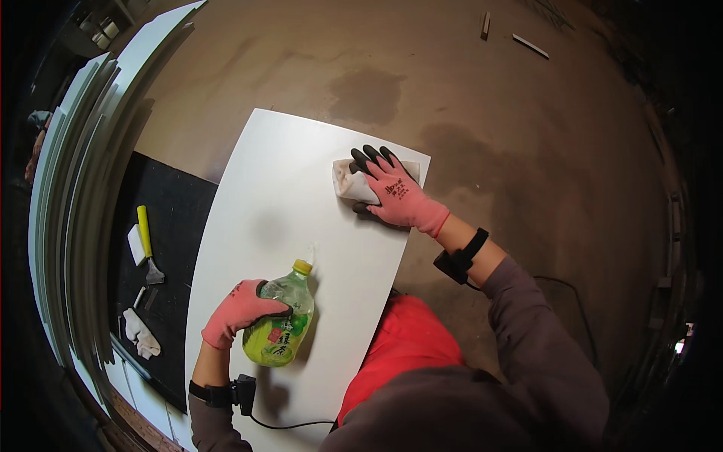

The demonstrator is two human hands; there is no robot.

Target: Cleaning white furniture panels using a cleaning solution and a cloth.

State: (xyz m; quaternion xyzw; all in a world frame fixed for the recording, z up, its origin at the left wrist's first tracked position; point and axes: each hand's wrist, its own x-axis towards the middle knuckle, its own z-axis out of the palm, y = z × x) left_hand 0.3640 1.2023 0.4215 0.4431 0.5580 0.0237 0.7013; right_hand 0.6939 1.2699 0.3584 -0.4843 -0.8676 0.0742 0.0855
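My left hand, in a pink glove with dark fingertips, is closed around a clear plastic bottle with a green label and yellow cap. Liquid seems to spray from the cap, which points away from me. The bottle is over a white panel. At the panel's far right corner, my right hand, gloved alike, presses on a folded whitish cloth with brownish stains. Its fingers lie over the cloth and its thumb is along the near side, so part of the cloth is hidden.
Left of the panel, a black surface carries a yellow-handled scraper and a crumpled rag. Stacked boards stand at the far left. Two short strips lie on the brown floor. A cable runs at right.
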